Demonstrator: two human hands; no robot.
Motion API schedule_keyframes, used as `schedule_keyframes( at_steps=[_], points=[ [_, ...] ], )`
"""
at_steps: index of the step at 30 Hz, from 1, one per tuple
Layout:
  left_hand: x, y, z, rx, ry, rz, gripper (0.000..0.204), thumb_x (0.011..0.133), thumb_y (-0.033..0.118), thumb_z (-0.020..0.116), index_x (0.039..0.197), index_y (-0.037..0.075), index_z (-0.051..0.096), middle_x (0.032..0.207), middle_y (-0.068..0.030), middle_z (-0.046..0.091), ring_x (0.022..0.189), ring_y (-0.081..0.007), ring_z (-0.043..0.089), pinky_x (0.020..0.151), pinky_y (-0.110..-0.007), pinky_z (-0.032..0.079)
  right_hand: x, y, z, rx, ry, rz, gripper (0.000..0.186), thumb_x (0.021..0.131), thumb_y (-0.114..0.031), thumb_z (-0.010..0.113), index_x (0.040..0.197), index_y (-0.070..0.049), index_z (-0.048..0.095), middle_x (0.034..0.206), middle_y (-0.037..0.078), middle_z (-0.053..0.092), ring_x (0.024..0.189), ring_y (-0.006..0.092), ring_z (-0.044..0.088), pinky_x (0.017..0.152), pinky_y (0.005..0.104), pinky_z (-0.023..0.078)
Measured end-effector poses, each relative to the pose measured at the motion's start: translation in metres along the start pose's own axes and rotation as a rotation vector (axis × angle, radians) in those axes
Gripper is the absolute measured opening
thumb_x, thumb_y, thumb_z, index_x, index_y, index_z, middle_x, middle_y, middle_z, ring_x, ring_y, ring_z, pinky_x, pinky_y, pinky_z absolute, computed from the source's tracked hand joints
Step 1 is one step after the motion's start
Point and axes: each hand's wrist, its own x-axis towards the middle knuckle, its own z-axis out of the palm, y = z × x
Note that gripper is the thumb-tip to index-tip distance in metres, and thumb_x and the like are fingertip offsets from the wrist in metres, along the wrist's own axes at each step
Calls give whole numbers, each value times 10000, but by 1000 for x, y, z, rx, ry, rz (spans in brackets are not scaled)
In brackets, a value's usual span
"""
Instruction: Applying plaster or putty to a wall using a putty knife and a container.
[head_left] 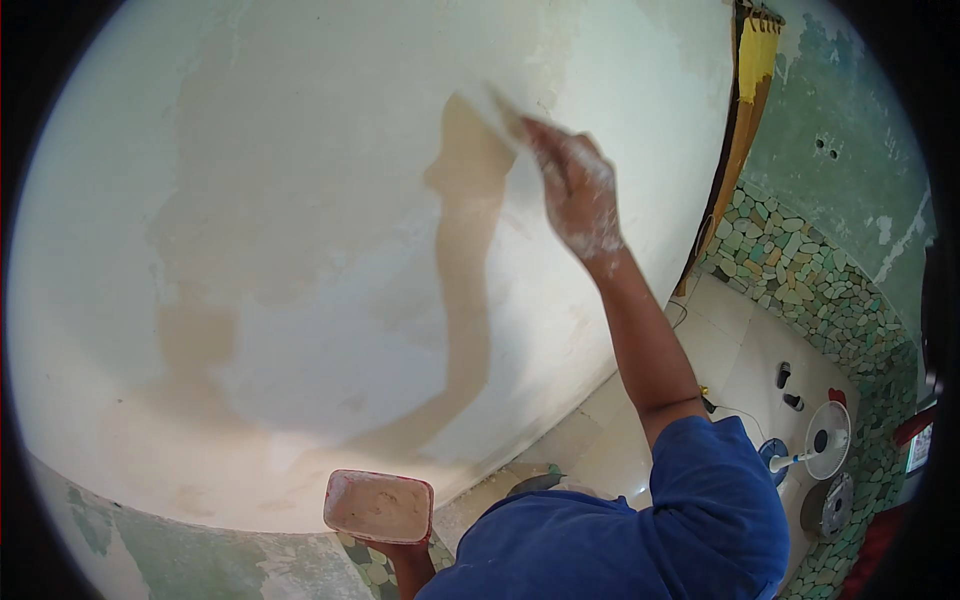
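Observation:
My right hand [580, 195], smeared with white, is raised to the pale wall [330, 230]. Its fingers close round a flat tool that looks like a putty knife [503, 108], blurred by motion, with the blade at or close to the wall surface. Low in the view, my left hand [402, 550] holds up a red rectangular tub [430, 505] from below, partly hidden by it. Inside the tub is a light beige paste [378, 507]. My arm and the tool cast a shadow on the wall.
A dark door or window edge with a yellow piece [758, 60] borders the wall at right. Farther right are a green peeling wall [830, 120] and pebble cladding [790, 260]. A white fan [827, 440] and dark slippers [785, 375] are on the tiled floor.

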Motion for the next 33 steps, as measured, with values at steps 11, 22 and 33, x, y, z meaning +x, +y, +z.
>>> schedule_keyframes(
  at_steps=[11, 22, 33],
  points=[
    [-1, -1, -8, -4, -45, 29, 712, 897, 713, 507, 1415, 224, 492, 1341, -27, 582, 1180, -303, 597, 963, -553, 525, -33, -50, 52, -77, -240, -111, 337, 873, 6, 666, 1206, -45, 670, 1107, 146, 690, 911, 321, 629, 826, 394, 526],
    [-8, 0, -19, -64, -1, 16, 697, 917, 709, 482, 1430, 237, 488, 1389, -26, 566, 1208, -311, 589, 934, -593, 525, 46, -10, 16, -158, 177, -23, 285, 927, -27, 596, 1198, -37, 682, 1084, 150, 720, 916, 294, 653, 830, 378, 539],
    [-7, 3, -22, -47, 38, 73, 717, 888, 721, 517, 1407, 226, 498, 1343, -20, 579, 1163, -296, 603, 948, -545, 530, -31, -77, 63, 41, -276, -284, 385, 857, 53, 642, 1231, -40, 638, 1152, 136, 683, 930, 312, 625, 839, 388, 521]
  ],
)
